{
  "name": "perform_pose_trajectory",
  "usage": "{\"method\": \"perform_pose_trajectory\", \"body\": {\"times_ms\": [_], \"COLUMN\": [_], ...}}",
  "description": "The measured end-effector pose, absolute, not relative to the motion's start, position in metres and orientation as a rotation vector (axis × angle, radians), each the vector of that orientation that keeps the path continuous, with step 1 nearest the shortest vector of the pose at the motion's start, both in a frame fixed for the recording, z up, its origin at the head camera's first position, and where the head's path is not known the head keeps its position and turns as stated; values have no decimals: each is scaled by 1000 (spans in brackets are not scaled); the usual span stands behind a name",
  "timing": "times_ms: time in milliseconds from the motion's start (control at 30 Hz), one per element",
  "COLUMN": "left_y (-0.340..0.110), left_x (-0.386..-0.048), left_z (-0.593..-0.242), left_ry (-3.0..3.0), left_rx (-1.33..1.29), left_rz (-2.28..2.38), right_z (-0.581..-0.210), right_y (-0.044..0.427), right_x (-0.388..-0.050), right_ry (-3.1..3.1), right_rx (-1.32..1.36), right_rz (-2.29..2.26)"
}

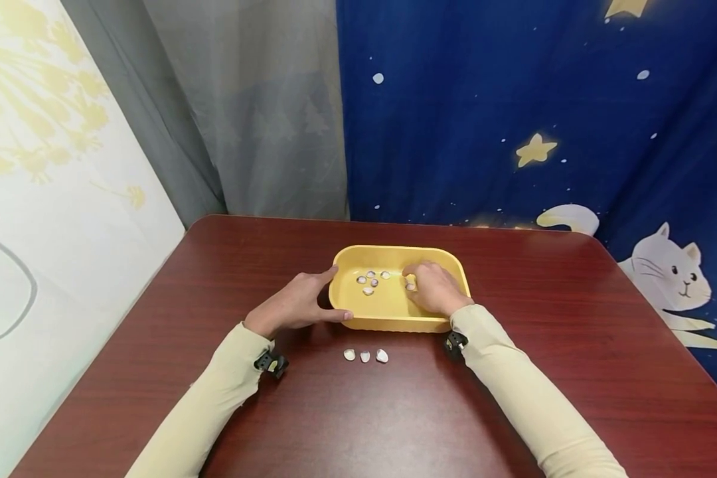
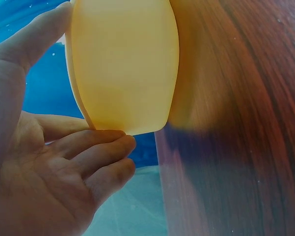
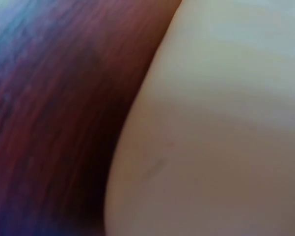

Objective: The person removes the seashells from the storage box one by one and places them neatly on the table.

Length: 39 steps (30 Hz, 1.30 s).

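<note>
Left grip [image 1: 297,301] holds the yellow tray [image 1: 394,324], right grip [image 1: 435,289] beside a pale shell [image 1: 410,287].

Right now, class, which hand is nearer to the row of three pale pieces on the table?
Left. The left hand grips the left end of the tray, beyond and left of the row of pieces. The right hand is inside the tray's right side, farther away.

Plain yellow rounded-rectangular tray [image 1: 376,324]. Red-brown wood-grain tabletop [image 1: 573,318], darker streaks. Small roundish whitish pieces [image 1: 382,356], some purplish. Cream long fabric sleeves [image 1: 520,372]. Navy fabric curtain [image 1: 442,119]: yellow stars, white dots, white cat.
</note>
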State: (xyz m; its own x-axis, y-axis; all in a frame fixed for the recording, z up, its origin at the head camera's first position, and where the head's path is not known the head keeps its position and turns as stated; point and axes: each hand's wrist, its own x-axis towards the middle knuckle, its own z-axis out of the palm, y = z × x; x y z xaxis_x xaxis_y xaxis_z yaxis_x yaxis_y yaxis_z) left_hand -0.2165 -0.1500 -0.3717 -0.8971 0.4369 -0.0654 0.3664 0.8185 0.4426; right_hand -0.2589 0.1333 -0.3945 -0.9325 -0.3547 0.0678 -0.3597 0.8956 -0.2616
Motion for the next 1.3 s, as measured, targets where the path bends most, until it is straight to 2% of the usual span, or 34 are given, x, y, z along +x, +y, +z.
{"method": "perform_pose_trajectory", "body": {"times_ms": [867, 1300], "left_y": [-151, -150], "left_x": [-218, -218], "left_z": [-374, -374], "left_ry": [2827, 2820], "left_rx": [602, 594], "left_rz": [661, 662], "right_z": [-392, -387], "right_y": [134, 136], "right_x": [-255, -252], "right_ry": [-2962, -2936], "right_rx": [628, 654], "right_rz": [310, 451]}}
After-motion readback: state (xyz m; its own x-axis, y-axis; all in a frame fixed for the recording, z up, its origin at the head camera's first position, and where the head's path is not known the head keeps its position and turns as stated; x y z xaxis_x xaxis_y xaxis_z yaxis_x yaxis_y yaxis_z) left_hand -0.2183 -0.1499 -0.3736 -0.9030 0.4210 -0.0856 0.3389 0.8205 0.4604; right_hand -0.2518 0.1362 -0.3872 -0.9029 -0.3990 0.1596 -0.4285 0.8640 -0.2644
